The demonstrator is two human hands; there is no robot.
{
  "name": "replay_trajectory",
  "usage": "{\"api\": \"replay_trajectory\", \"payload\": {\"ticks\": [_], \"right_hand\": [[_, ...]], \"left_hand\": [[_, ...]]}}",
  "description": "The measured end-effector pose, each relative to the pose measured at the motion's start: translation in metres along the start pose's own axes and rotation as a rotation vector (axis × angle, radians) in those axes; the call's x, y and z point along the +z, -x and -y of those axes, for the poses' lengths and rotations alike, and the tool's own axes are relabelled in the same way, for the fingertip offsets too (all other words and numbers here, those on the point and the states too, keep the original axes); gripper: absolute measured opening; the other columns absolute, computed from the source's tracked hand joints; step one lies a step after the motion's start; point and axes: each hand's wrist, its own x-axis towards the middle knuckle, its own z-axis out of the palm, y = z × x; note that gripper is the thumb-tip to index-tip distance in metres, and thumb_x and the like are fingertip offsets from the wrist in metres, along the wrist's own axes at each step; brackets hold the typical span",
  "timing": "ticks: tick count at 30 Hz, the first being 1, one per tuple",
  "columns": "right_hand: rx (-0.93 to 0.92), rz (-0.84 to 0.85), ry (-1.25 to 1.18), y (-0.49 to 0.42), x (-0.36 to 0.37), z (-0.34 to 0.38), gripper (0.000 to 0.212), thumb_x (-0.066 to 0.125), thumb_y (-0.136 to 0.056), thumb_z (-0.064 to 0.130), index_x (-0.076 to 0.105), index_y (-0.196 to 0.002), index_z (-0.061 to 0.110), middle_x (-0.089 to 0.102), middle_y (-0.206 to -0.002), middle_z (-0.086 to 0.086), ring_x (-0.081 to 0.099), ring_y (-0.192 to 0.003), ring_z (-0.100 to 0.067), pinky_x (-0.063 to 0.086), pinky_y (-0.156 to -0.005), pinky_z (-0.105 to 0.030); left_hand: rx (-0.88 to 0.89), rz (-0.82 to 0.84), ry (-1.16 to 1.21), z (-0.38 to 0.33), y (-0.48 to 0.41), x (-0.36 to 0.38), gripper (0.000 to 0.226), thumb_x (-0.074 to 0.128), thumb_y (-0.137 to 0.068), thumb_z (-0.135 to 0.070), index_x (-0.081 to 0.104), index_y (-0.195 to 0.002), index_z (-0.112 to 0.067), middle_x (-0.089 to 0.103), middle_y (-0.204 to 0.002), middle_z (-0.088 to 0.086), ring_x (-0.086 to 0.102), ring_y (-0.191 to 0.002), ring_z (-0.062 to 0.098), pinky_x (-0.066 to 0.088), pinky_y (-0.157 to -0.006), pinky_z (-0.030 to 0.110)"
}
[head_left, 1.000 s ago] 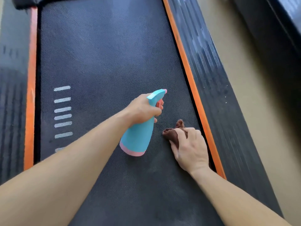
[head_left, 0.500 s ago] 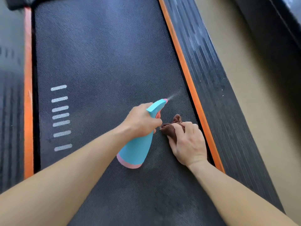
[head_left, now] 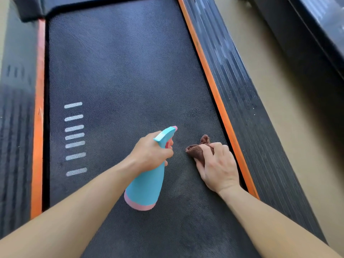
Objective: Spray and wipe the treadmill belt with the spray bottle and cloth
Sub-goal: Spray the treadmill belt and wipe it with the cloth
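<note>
A dark textured treadmill belt [head_left: 119, 75] fills most of the head view. My left hand [head_left: 151, 152] grips the neck of a turquoise spray bottle [head_left: 147, 185] with a pink base and pink trigger, held tilted above the belt with its nozzle toward the far right. Just right of it, my right hand [head_left: 218, 167] presses a crumpled brown cloth [head_left: 198, 150] onto the belt near the right edge. Most of the cloth is hidden under that hand.
Orange strips [head_left: 214, 90] run along both sides of the belt, with ribbed black side rails [head_left: 247, 108] outside them. Several white dashes [head_left: 74, 136] mark the belt's left part. Beige floor [head_left: 297, 136] lies to the right, beside a dark object [head_left: 307, 43].
A fine spray left the nozzle half a second ago; none shows now. The bottle swung slightly left, away from the cloth. The right hand stayed on the cloth.
</note>
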Motion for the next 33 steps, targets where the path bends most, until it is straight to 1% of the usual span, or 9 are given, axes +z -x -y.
{"api": "replay_trajectory", "payload": {"ticks": [3, 8, 11, 14, 19, 22, 24, 28, 33], "right_hand": [[-0.003, -0.002, 0.013, 0.001, 0.001, 0.0, 0.038, 0.061, -0.093, 0.049, 0.067, -0.112, 0.018, 0.055, -0.104, -0.011, 0.053, -0.085, -0.034, 0.05, -0.07, -0.046], [0.011, 0.001, 0.02, 0.001, -0.002, 0.003, 0.039, 0.057, -0.093, 0.051, 0.066, -0.113, 0.019, 0.056, -0.107, -0.01, 0.053, -0.085, -0.033, 0.05, -0.071, -0.045], [0.061, -0.039, -0.015, 0.002, -0.006, 0.006, 0.041, 0.055, -0.092, 0.049, 0.067, -0.115, 0.018, 0.059, -0.11, -0.01, 0.055, -0.088, -0.034, 0.051, -0.074, -0.044], [0.163, -0.093, -0.07, -0.012, -0.009, 0.007, 0.044, 0.052, -0.093, 0.048, 0.065, -0.117, 0.015, 0.058, -0.113, -0.013, 0.055, -0.091, -0.036, 0.051, -0.08, -0.045], [0.12, -0.058, -0.003, -0.089, 0.0, -0.002, 0.044, 0.057, -0.091, 0.047, 0.064, -0.118, 0.013, 0.058, -0.113, -0.016, 0.055, -0.092, -0.039, 0.051, -0.082, -0.048], [0.016, 0.039, 0.106, -0.138, 0.015, 0.0, 0.041, 0.068, -0.087, 0.044, 0.066, -0.112, 0.012, 0.059, -0.11, -0.02, 0.056, -0.089, -0.041, 0.05, -0.074, -0.047], [0.01, 0.074, 0.148, -0.17, 0.021, 0.003, 0.041, 0.067, -0.091, 0.044, 0.064, -0.116, 0.012, 0.057, -0.118, -0.022, 0.055, -0.098, -0.042, 0.047, -0.08, -0.048], [0.069, 0.089, 0.173, -0.24, 0.031, 0.007, 0.042, 0.054, -0.1, 0.045, 0.055, -0.128, 0.014, 0.047, -0.136, -0.019, 0.046, -0.118, -0.041, 0.038, -0.099, -0.049], [0.032, 0.085, 0.201, -0.261, 0.035, 0.005, 0.043, 0.051, -0.101, 0.048, 0.054, -0.126, 0.013, 0.049, -0.131, -0.018, 0.047, -0.116, -0.039, 0.039, -0.098, -0.048]], "left_hand": [[0.003, 0.013, 0.06, 0.001, 0.004, -0.003, 0.014, 0.067, -0.086, -0.006, 0.07, -0.096, -0.017, 0.077, -0.105, 0.002, 0.079, -0.064, 0.021, 0.057, -0.066, 0.02], [-0.015, -0.047, 0.02, 0.002, 0.008, 0.001, 0.018, 0.068, -0.086, -0.01, 0.057, -0.076, -0.021, 0.065, -0.072, -0.006, 0.08, -0.066, 0.017, 0.053, -0.067, 0.024], [-0.007, -0.046, 0.1, 0.001, 0.008, -0.003, 0.008, 0.068, -0.086, -0.01, 0.067, -0.091, -0.017, 0.074, -0.09, -0.003, 0.079, -0.064, 0.018, 0.054, -0.07, 0.025], [0.01, -0.027, 0.207, 0.001, 0.006, -0.01, 0.028, 0.069, -0.08, -0.015, 0.074, -0.106, -0.023, 0.077, -0.106, -0.001, 0.078, -0.062, 0.021, 0.06, -0.074, 0.028], [0.012, -0.04, 0.266, -0.009, -0.003, -0.023, 0.04, 0.069, -0.076, -0.019, 0.074, -0.116, -0.024, 0.078, -0.108, 0.0, 0.078, -0.064, 0.021, 0.064, -0.081, 0.032], [0.024, -0.078, 0.351, -0.016, -0.015, -0.036, 0.053, 0.066, -0.065, -0.023, 0.076, -0.116, -0.034, 0.078, -0.107, 0.0, 0.079, -0.075, 0.021, 0.067, -0.085, 0.045], [0.026, -0.087, 0.376, -0.017, -0.025, -0.044, 0.054, 0.064, -0.06, -0.027, 0.077, -0.112, -0.033, 0.079, -0.105, 0.0, 0.081, -0.08, 0.026, 0.067, -0.086, 0.05], [0.036, -0.1, 0.349, -0.016, -0.043, -0.054, 0.057, 0.063, -0.06, -0.028, 0.075, -0.116, -0.03, 0.08, -0.105, 0.0, 0.08, -0.07, 0.024, 0.067, -0.086, 0.048], [0.042, -0.129, 0.447, -0.004, -0.055, -0.059, 0.053, 0.063, -0.061, -0.024, 0.077, -0.112, -0.029, 0.078, -0.109, 0.005, 0.076, -0.071, 0.021, 0.068, -0.08, 0.048]]}}
